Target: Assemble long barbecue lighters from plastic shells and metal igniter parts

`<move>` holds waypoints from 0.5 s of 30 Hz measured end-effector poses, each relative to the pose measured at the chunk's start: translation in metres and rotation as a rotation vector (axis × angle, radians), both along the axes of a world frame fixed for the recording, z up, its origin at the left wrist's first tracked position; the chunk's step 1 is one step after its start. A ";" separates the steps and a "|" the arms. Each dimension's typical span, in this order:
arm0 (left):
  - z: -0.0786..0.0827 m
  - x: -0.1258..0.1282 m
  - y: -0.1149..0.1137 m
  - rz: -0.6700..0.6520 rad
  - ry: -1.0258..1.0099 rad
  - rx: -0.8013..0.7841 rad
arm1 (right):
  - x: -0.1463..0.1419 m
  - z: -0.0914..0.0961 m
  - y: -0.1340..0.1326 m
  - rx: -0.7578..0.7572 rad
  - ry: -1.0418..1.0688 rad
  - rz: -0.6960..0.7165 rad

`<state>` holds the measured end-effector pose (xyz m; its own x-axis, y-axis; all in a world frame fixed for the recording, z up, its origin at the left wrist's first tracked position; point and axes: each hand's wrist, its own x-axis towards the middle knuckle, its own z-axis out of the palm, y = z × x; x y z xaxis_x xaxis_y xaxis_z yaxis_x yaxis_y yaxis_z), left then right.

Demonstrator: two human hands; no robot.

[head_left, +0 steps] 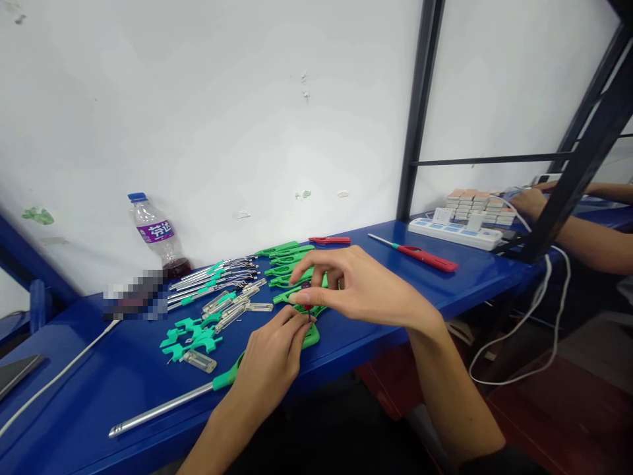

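Observation:
A long-nosed green lighter point(311, 338) lies along the near edge of the table, its metal tube point(163, 408) pointing left. My left hand point(271, 348) is closed over its handle, fingertips pressed together near the screwdriver's tip. In my right hand point(366, 288), a small screwdriver point(307, 287) with a dark red handle is pinched between thumb and fingers. It stands upright, its shaft running down to the lighter handle. Beyond the hands lie green handle shells point(284, 267), metal tubes with wires point(217, 274), clear fuel tanks point(237, 311) and teal plastic pieces point(198, 338).
Two red lighters point(426, 258) point(330, 240) lie at the back of the blue table point(74, 396). A drink bottle point(155, 231) leans by the wall. Beside the black frame post point(420, 112) is a power strip point(455, 233). Another person's arm point(593, 241) shows at right.

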<state>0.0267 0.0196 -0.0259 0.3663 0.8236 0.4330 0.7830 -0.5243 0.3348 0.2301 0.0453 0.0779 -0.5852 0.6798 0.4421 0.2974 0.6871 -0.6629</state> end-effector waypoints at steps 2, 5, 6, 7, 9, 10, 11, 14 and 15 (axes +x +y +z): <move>-0.001 0.000 0.000 0.001 -0.003 0.010 | 0.000 0.000 0.000 -0.026 -0.004 0.067; -0.002 0.000 0.000 0.011 0.000 0.017 | 0.000 -0.003 0.004 -0.021 0.028 0.008; -0.002 0.000 0.000 0.015 0.001 0.019 | -0.001 -0.004 0.005 -0.011 0.042 -0.022; -0.002 0.000 0.001 0.018 0.002 0.019 | -0.001 -0.004 0.007 -0.007 0.053 -0.033; -0.001 0.000 0.001 0.021 0.002 0.018 | -0.001 -0.006 0.011 -0.024 0.072 0.018; -0.001 0.000 0.001 0.021 0.000 0.016 | -0.001 -0.006 0.013 -0.039 0.079 0.065; -0.001 0.000 0.000 0.020 -0.004 0.016 | -0.001 -0.006 0.014 -0.049 0.081 0.114; -0.002 -0.001 0.001 0.009 -0.020 0.017 | 0.000 -0.006 0.014 -0.030 0.071 0.172; -0.002 -0.001 0.001 0.005 -0.025 0.017 | 0.001 -0.006 0.013 -0.006 0.070 0.154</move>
